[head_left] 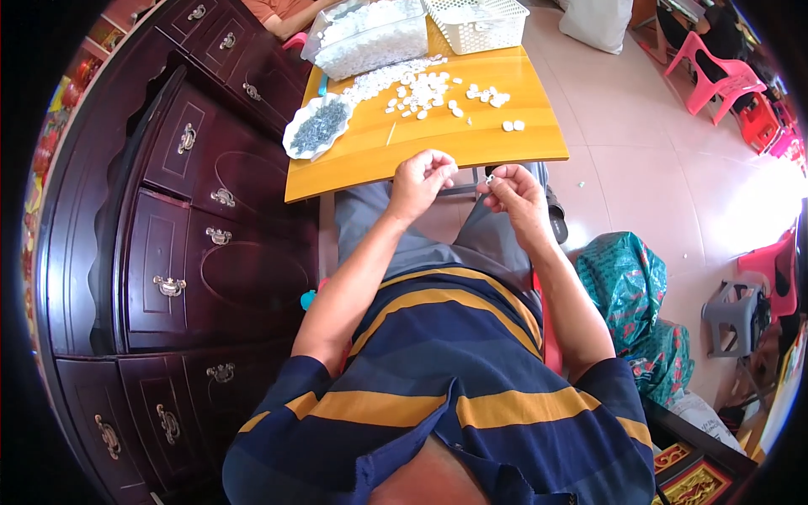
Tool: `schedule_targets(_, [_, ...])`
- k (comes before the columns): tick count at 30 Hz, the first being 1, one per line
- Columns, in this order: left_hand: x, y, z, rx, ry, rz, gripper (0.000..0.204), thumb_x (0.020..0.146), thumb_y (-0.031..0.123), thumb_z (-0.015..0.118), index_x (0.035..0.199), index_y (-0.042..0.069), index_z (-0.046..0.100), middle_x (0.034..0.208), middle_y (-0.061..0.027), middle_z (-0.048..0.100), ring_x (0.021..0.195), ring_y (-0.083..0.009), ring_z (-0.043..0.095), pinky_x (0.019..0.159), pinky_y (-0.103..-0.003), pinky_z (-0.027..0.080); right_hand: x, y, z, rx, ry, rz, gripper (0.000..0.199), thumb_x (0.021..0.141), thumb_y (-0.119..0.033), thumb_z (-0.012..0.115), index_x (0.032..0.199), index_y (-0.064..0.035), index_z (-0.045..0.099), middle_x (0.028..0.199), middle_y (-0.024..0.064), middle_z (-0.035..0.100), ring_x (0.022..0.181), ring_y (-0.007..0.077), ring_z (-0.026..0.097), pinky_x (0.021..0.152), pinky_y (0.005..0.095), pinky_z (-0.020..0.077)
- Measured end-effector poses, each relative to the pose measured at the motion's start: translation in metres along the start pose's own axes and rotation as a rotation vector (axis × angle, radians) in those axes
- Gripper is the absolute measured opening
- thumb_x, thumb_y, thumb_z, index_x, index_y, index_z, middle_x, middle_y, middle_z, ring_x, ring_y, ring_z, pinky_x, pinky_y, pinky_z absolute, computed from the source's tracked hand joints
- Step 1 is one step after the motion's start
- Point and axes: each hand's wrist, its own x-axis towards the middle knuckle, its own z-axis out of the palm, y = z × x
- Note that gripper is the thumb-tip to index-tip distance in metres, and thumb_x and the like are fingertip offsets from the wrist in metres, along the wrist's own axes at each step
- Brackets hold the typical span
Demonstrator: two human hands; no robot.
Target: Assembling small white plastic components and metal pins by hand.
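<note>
Both my hands are raised over my lap at the near edge of a yellow wooden table (471,135). My left hand (421,181) is pinched closed, with a small whitish piece just showing at the fingertips. Between thumb and forefinger of my right hand (520,200) sits a small white ring-like piece (490,179). On the tabletop lie many small white round plastic pieces (421,93), with a pair of them (512,126) apart near the right edge. A white scalloped dish (295,141) at the left holds a heap of small grey-blue pieces (320,126).
A clear bin (370,52) full of white pieces and a white basket (480,29) stand at the table's far side, near another person's arm (290,18). Dark wooden drawers (168,236) line the left. Green bags (623,278) and pink chairs (715,76) are on the right.
</note>
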Motion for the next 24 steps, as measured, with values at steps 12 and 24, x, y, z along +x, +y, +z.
schedule_targets(12, [-0.040, 0.029, 0.016, -0.278, -0.055, -0.064, 0.016, 0.100, 0.006, 0.062, 0.114, 0.004, 0.068, 0.089, 0.0009, 0.067, 0.073, -0.0050, 0.060, 0.068, -0.020, 0.051, 0.000, 0.004, 0.002, 0.050, 0.056, 0.011, 0.011, 0.102, -0.014, 0.061, 0.111, -0.0084, 0.058, 0.095, 0.0060, 0.073, 0.075, 0.0088, 0.064, 0.070, 0.0213, 0.0498])
schedule_targets(24, [-0.054, 0.028, 0.040, -0.315, -0.247, -0.152, 0.014, 0.097, 0.003, 0.067, 0.110, 0.002, 0.070, 0.087, 0.0027, 0.066, 0.072, -0.0038, 0.058, 0.066, -0.019, 0.050, 0.002, 0.006, 0.003, 0.210, 0.129, 0.070, 0.009, 0.101, -0.011, 0.060, 0.109, -0.0085, 0.058, 0.098, 0.0068, 0.072, 0.078, 0.0105, 0.067, 0.070, 0.0225, 0.0529])
